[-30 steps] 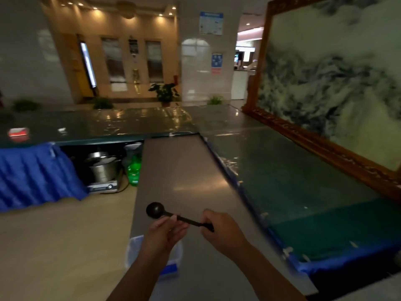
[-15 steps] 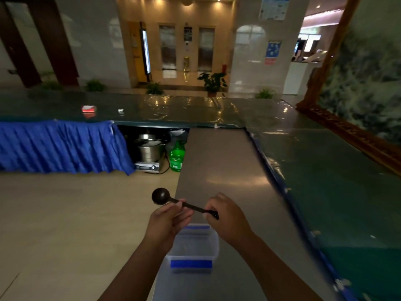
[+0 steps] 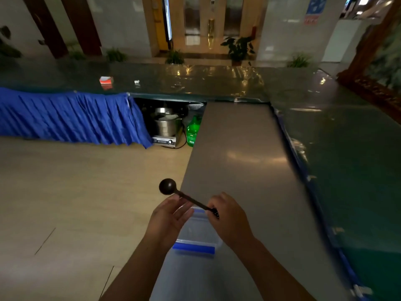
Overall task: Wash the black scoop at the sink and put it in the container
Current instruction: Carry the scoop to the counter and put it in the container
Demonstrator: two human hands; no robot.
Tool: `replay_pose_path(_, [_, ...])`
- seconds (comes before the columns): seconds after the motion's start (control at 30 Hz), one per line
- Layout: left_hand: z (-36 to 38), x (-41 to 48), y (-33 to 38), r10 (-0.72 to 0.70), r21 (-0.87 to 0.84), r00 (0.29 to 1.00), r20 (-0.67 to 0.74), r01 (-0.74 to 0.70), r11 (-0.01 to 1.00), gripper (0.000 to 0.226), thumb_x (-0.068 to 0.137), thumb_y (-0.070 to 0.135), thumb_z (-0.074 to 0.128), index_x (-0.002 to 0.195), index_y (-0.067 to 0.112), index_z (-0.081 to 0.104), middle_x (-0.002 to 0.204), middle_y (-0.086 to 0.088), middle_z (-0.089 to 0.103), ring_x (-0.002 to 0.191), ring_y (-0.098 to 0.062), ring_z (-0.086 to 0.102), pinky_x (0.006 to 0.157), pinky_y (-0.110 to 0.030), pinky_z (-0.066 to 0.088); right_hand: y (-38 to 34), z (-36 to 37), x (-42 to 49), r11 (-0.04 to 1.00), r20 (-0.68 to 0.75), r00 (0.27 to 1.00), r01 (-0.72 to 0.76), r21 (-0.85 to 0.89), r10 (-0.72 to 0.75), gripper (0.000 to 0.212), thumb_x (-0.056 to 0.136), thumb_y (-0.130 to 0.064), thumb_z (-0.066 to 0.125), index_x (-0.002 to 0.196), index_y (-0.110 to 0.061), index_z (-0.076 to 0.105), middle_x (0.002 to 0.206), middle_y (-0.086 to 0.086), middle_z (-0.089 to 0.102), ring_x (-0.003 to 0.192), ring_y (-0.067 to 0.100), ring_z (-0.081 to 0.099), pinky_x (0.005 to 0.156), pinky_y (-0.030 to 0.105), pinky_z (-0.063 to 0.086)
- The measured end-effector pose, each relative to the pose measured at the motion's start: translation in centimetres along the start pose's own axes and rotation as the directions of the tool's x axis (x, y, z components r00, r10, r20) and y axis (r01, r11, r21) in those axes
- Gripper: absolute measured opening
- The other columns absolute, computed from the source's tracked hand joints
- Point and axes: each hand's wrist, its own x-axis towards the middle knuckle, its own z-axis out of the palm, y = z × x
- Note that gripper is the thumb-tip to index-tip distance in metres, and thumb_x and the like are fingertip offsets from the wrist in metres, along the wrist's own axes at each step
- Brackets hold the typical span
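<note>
Both hands hold the black scoop [image 3: 168, 187] just above the clear, blue-trimmed container [image 3: 196, 235], which sits at the near left edge of the grey surface [image 3: 238, 161]. The right hand [image 3: 230, 216] pinches the handle end with closed fingers. The left hand [image 3: 169, 216] supports the middle of the handle with loosely curled fingers, the bowl jutting out beyond the container's far left side.

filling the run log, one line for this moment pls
phase: carrying | black plastic scoop: held by left hand and right hand | clear blue-trimmed container: below
</note>
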Motion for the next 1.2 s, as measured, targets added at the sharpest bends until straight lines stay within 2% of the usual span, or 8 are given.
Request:
replay_pose_path(0.17, [-2.3,2.7,-0.7,-0.072,0.004,0.996,-0.061,0.072,0.997,0.020,0.092,0.008,0.057,0.110,0.004,0.066,0.115,-0.021,0.070,0.106,-0.036,0.069,0.086,-0.041,0.057,0.8,2.9,0.8,0.999,0.059,0.998,-0.028,-0.032,0.030,0.009,0.090,-0.025,0.053,0.090,-0.019,0.061,0.087,-0.006,0.050,0.077,0.009,0.047,0.061,0.013,0.028])
replay_pose_path(0.3, [-4.5,4.6,-1.4,-0.190,-0.036,0.978,-0.080,0.188,0.982,0.031,0.090,0.009,0.058,0.119,0.000,0.062,0.124,-0.024,0.066,0.110,-0.036,0.067,0.086,-0.042,0.058,1.0,5.0,1.0,0.994,0.119,0.988,-0.096,-0.055,0.102,0.012,0.089,-0.023,0.056,0.095,-0.018,0.064,0.093,-0.001,0.059,0.085,0.014,0.056,0.068,0.016,0.034])
replay_pose_path(0.43, [-6.2,6.3,-2.4,-0.297,-0.095,0.952,-0.072,0.289,0.952,0.044,0.086,0.014,0.059,0.127,-0.001,0.059,0.131,-0.024,0.061,0.118,-0.038,0.062,0.095,-0.045,0.052,1.6,7.1,0.7,0.983,0.158,0.971,-0.169,-0.072,0.179,0.009,0.086,-0.020,0.061,0.091,-0.017,0.066,0.094,0.002,0.063,0.086,0.017,0.060,0.071,0.018,0.037])
replay_pose_path(0.57, [-7.5,7.7,-3.6,-0.342,-0.089,0.936,-0.077,0.336,0.938,0.046,0.084,0.024,0.061,0.122,0.000,0.063,0.130,-0.023,0.063,0.118,-0.038,0.062,0.094,-0.046,0.052,2.4,9.0,0.0,0.969,0.206,0.948,-0.224,-0.102,0.241,0.005,0.086,-0.024,0.060,0.087,-0.019,0.061,0.091,0.000,0.060,0.081,0.018,0.057,0.067,0.021,0.039])
replay_pose_path(0.7, [-8.6,9.0,-4.9,-0.389,-0.124,0.915,-0.108,0.376,0.918,0.045,0.094,0.036,0.050,0.120,0.002,0.064,0.126,-0.021,0.066,0.113,-0.036,0.066,0.091,-0.046,0.052,3.2,10.3,-0.2,0.959,0.233,0.932,-0.255,-0.127,0.279,0.006,0.087,-0.025,0.058,0.087,-0.019,0.059,0.090,-0.001,0.058,0.079,0.017,0.056,0.066,0.024,0.041])
replay_pose_path(0.87, [-9.3,10.1,-6.5,-0.457,-0.205,0.880,-0.130,0.427,0.880,0.054,0.096,0.046,0.045,0.123,0.001,0.060,0.123,-0.021,0.068,0.113,-0.035,0.066,0.091,-0.047,0.052,4.2,11.5,-0.3,0.947,0.274,0.910,-0.276,-0.164,0.313,0.007,0.087,-0.025,0.056,0.091,-0.019,0.060,0.092,-0.001,0.058,0.082,0.017,0.056,0.068,0.026,0.044])
replay_pose_path(1.0, [-9.9,11.0,-7.4,-0.490,-0.216,0.861,-0.136,0.457,0.863,0.057,0.096,0.050,0.042,0.120,0.002,0.060,0.119,-0.021,0.070,0.109,-0.034,0.068,0.083,-0.046,0.056,5.0,12.2,0.0,0.940,0.299,0.894,-0.295,-0.169,0.334,0.008,0.086,-0.026,0.058,0.088,-0.018,0.059,0.091,0.002,0.059,0.083,0.020,0.056,0.068,0.031,0.046])
replay_pose_path(1.2, [-10.4,12.2,-8.1,-0.536,-0.243,0.833,-0.140,0.495,0.834,0.061,0.095,0.054,0.041,0.121,0.002,0.058,0.119,-0.023,0.069,0.117,-0.037,0.062,0.088,-0.048,0.053,5.9,12.9,0.4,0.937,0.331,0.879,-0.298,-0.182,0.344,0.009,0.087,-0.028,0.058,0.087,-0.019,0.059,0.091,0.000,0.059,0.081,0.017,0.055,0.064,0.025,0.038])
